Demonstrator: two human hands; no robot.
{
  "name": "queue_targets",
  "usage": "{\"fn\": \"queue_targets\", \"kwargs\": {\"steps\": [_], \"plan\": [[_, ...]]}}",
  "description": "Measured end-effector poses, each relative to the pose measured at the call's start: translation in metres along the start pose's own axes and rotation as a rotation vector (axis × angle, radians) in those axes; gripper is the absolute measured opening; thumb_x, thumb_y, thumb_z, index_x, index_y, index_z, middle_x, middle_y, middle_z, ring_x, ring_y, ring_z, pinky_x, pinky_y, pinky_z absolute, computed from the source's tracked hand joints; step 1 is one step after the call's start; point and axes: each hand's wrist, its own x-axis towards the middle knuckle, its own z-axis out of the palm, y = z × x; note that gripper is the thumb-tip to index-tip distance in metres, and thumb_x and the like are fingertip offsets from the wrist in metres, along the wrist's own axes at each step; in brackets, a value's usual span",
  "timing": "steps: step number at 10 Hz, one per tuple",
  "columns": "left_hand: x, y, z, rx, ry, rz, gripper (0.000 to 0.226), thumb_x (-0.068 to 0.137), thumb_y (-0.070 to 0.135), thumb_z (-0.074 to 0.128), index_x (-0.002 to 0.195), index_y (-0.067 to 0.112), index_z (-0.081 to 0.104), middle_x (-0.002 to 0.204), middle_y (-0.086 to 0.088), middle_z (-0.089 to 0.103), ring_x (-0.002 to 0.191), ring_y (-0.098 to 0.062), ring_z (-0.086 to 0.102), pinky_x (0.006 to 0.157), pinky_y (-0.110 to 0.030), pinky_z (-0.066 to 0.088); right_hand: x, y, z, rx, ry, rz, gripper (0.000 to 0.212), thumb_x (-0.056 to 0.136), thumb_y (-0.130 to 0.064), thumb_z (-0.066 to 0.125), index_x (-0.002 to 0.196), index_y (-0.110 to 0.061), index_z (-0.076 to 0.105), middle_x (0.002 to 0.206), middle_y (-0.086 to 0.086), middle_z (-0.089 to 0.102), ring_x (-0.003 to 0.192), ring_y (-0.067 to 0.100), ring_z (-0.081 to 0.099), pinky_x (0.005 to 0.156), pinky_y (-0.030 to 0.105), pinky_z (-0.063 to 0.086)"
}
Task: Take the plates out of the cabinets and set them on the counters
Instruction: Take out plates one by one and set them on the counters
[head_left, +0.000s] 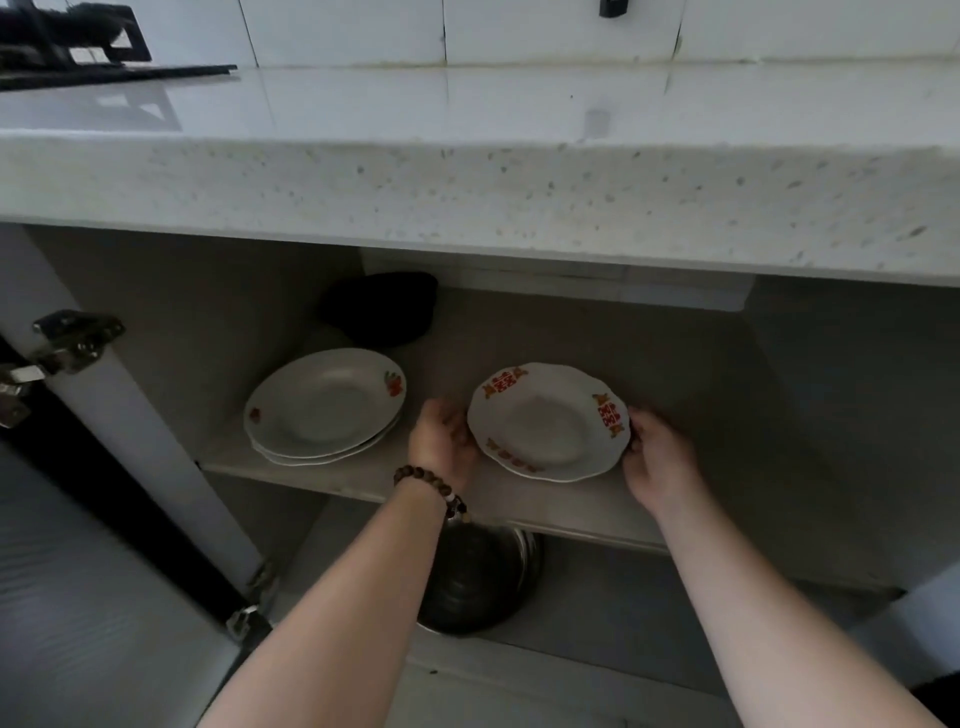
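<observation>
Our left grip (441, 436) and right grip (657, 457) clasp opposite rims of the red-patterned plate (548, 421), fingers curled at its edges. We cannot tell whether it rests on the cabinet's upper shelf (363, 480). Near its left sits a stack of white plates (324, 408); the speckled worktop (467, 176) spans above.
</observation>
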Motion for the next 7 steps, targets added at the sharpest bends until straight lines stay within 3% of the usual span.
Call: {"fn": "queue_targets", "kwargs": {"steps": [1, 2, 3, 4, 5, 7], "plan": [[0.001, -0.002, 0.005, -0.028, -0.033, -0.005, 0.046, 0.099, 0.037, 0.041, 0.132, 0.006, 0.049, 0.138, -0.019, 0.052, 0.099, -0.026, 0.059, 0.091, -0.039, 0.047, 0.004, -0.001, 0.003, 0.026, -0.009, 0.046, 0.041, 0.093, 0.01, 0.042, 0.134, 0.007, 0.048, 0.139, 0.025, 0.05, 0.13, 0.038, 0.048, 0.111, 0.04, 0.038], [-0.002, -0.003, 0.007, -0.033, -0.023, -0.029, 0.053, 0.099, 0.041, 0.039, 0.14, 0.007, 0.044, 0.137, -0.015, 0.054, 0.118, -0.029, 0.055, 0.103, -0.043, 0.042, -0.011, -0.003, 0.005, -0.101, -0.04, -0.066, 0.042, 0.097, 0.003, 0.04, 0.138, 0.013, 0.039, 0.146, 0.032, 0.038, 0.135, 0.041, 0.039, 0.108, 0.041, 0.037], [-0.007, -0.004, 0.0, -0.038, -0.047, -0.035, 0.052, 0.1, 0.04, 0.038, 0.142, 0.01, 0.041, 0.137, -0.015, 0.053, 0.123, -0.03, 0.053, 0.107, -0.046, 0.04, -0.02, -0.003, 0.0, -0.127, -0.04, -0.063, 0.037, 0.098, 0.0, 0.04, 0.133, 0.011, 0.045, 0.145, 0.029, 0.043, 0.118, 0.038, 0.057, 0.102, 0.04, 0.043], [-0.021, -0.005, -0.005, -0.039, -0.05, -0.028, 0.05, 0.1, 0.039, 0.039, 0.141, 0.01, 0.043, 0.137, -0.015, 0.055, 0.122, -0.03, 0.054, 0.104, -0.045, 0.042, -0.033, 0.0, -0.008, -0.145, -0.031, -0.022, 0.024, 0.1, -0.007, 0.042, 0.107, -0.001, 0.063, 0.127, 0.019, 0.061, 0.088, 0.017, 0.064, 0.078, 0.029, 0.051], [-0.04, -0.009, -0.014, -0.028, -0.035, -0.004, 0.038, 0.1, 0.034, 0.043, 0.122, 0.008, 0.056, 0.13, -0.015, 0.06, 0.113, -0.028, 0.058, 0.1, -0.042, 0.044, -0.047, 0.007, -0.019, -0.088, -0.035, 0.013, 0.028, 0.099, -0.01, 0.044, 0.119, -0.001, 0.061, 0.115, 0.015, 0.067, 0.092, 0.019, 0.065, 0.073, 0.029, 0.05], [-0.087, -0.012, -0.047, -0.061, -0.026, 0.044, 0.041, 0.099, 0.031, 0.043, 0.13, 0.006, 0.052, 0.13, -0.014, 0.06, 0.121, -0.03, 0.056, 0.109, -0.048, 0.038, -0.098, 0.016, -0.031, -0.036, -0.137, 0.048, 0.025, 0.099, -0.01, 0.043, 0.114, -0.009, 0.063, 0.101, 0.007, 0.074, 0.093, 0.018, 0.069, 0.078, 0.032, 0.053]]}}
